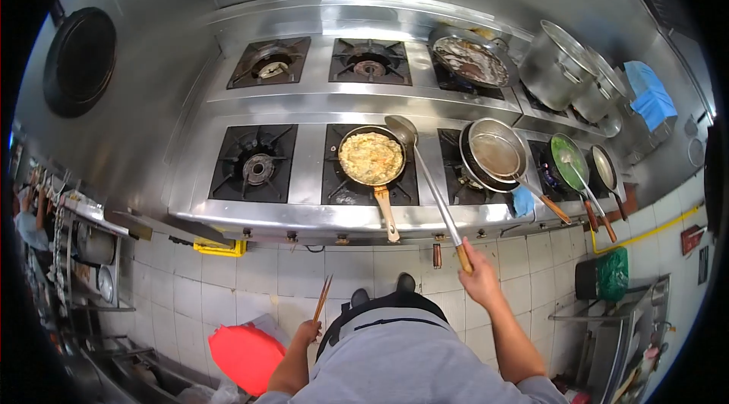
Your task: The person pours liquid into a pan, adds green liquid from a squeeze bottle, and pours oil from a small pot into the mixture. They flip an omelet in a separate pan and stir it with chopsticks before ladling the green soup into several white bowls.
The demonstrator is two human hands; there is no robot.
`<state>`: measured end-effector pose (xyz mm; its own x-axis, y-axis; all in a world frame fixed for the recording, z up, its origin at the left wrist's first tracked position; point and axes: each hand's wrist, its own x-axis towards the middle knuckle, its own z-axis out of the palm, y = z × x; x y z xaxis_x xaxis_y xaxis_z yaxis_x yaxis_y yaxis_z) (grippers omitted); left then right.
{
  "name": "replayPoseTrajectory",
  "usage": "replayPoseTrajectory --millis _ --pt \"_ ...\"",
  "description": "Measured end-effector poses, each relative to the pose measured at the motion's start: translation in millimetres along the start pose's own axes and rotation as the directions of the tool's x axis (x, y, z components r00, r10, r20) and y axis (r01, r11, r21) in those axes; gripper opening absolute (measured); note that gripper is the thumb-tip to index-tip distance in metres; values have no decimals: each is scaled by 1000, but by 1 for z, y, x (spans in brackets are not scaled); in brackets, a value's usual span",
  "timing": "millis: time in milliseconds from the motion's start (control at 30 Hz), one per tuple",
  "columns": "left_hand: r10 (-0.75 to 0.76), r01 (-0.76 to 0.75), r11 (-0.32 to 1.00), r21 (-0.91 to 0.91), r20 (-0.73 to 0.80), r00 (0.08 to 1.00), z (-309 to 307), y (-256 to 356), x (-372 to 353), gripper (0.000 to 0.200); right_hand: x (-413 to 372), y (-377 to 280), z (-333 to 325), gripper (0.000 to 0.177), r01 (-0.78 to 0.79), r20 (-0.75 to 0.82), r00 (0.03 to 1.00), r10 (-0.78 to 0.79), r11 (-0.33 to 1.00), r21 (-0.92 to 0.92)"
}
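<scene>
In my right hand [480,276] is the handle of a long metal ladle [434,184], its bowl just right of a frying pan. That frying pan [380,193] sits on the front middle burner, its wooden handle pointing toward me. A yellowish egg-like mixture with small bits [370,157] covers the pan's bottom. Low at my left side, my left hand [307,331] grips a pair of long chopsticks [323,298], tips upward, away from the stove.
Right of the pan stand a strainer over a pan [497,147], a pan of green food [566,159] and a small pan [604,167]. Tall pots [558,66] and a greasy wok [471,61] occupy the back right. A black pan [80,62] hangs left; a red thing [244,355] lies lower left.
</scene>
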<state>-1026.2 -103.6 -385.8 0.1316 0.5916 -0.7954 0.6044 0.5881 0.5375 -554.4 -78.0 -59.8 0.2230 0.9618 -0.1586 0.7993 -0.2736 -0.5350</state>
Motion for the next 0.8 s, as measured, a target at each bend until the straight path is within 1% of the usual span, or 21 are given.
replayPoseTrajectory --millis 67,100,133,167,200,267,300,333,367,400,433,467,500,533,567,600,633,667,700,767,800 --pt "-22 23 1000 -18 30 999 3 -20 13 37 6 22 37 70 174 -222 968 -116 950 260" --pt "120 -123 988 91 39 992 8 -41 31 36 11 30 55 67 100 -182 983 -1 838 537" --pt "256 -264 944 197 66 965 6 -32 28 35 17 30 59 67 91 -189 982 15 838 538" --pt "107 -114 989 92 79 991 8 -23 25 41 26 31 60 66 -105 23 991 133 647 755" --pt "110 -119 987 106 89 990 10 -12 19 41 37 33 64 65 -305 252 951 181 386 871" --pt "-100 112 984 -139 86 991 12 6 16 46 64 49 87 65 -268 214 960 179 377 886" --pt "-30 34 998 -47 85 996 14 12 17 51 73 52 92 65 -311 251 946 205 355 882" --pt "30 -38 993 115 70 997 19 18 21 54 80 60 100 65 -351 286 930 229 332 875" --pt "152 -166 965 201 87 985 24 24 25 53 87 66 109 65 -345 275 930 244 321 882" --pt "267 -288 916 279 114 957 30 32 24 53 96 78 123 66 -306 204 944 258 461 833" --pt "268 -293 910 293 124 955 37 46 16 53 103 90 136 67 -268 135 956 260 590 761" --pt "383 -405 875 266 130 914 44 67 6 47 111 106 149 67 -269 130 954 270 580 769" --pt "493 -510 826 240 133 860 49 90 -6 42 118 122 163 67 -122 -85 975 204 818 563" --pt "493 -513 821 251 142 858 56 104 -9 42 119 119 158 67 2 -266 961 73 963 271" --pt "550 -572 796 200 158 820 64 119 -12 38 121 121 149 72 -105 -141 977 161 935 340" --pt "604 -626 766 145 170 779 73 133 -16 36 119 126 145 72 -108 -147 975 168 932 346" --pt "606 -630 762 153 177 776 83 151 -23 36 117 131 143 72 -99 -165 967 195 882 460" --pt "686 -693 708 136 96 721 93 170 -30 37 114 138 140 72 -83 -183 957 224 819 568" --pt "755 -751 649 124 16 655 100 203 -47 37 106 148 134 72 -83 -191 954 231 815 573" --pt "608 -609 782 131 55 792 110 290 -80 41 71 181 115 69 -217 15 960 281 705 675" --pt "646 -646 763 -17 37 762 123 327 -77 42 49 202 108 67 -269 80 951 299 670 692"
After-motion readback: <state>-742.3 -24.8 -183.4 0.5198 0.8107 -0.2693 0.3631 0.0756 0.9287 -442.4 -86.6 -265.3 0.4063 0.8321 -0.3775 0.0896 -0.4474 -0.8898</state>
